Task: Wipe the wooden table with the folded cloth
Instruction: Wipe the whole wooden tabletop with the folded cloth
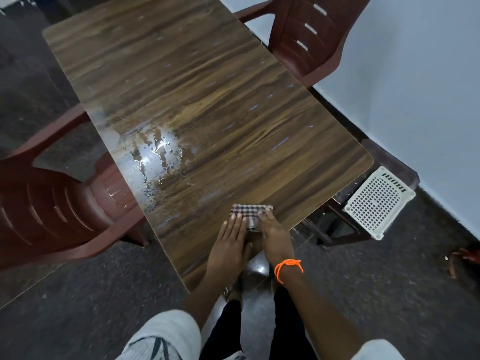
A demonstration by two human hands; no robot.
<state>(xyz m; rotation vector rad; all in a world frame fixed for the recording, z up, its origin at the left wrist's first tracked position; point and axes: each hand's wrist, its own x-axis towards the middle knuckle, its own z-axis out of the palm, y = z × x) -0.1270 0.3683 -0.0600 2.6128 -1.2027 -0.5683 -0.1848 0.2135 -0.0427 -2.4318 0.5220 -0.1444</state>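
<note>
Left hand (230, 236), fingers flat, and right hand (272, 231), orange thread at wrist, fingers extended, press small folded checked cloth (250, 213) at lower centre of frame, near table's close edge. Cloth looks soft, light, likely to bunch; best held down by flat palms. Long wood-grain laminate table (207, 100) glossy, wet puddle (153, 157) centre-left, probably slippery. Maroon plastic chairs (52, 214) left and upper right; white perforated plastic stool (376, 201) right; dark floor, pale wall.

Left hand (230, 236) and right hand (274, 231) lie flat, fingers straight, side by side.
</note>
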